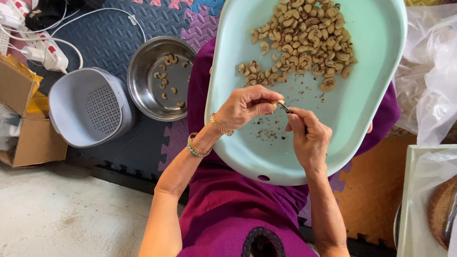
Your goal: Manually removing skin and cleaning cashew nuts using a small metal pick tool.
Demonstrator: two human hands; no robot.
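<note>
Left hand (245, 105) pinches a cashew (276, 103) at fingertips, over the pale tray (371, 95). Right hand (308, 135) clenched on a small knife (284, 107), blade touching nut; handle hidden in fist.

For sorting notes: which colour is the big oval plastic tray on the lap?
Pale mint green tray, head view.

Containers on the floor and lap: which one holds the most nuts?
The pale green tray on the lap, piled with nuts; the steel bowl holds a few, the grey basket none visible.
</note>
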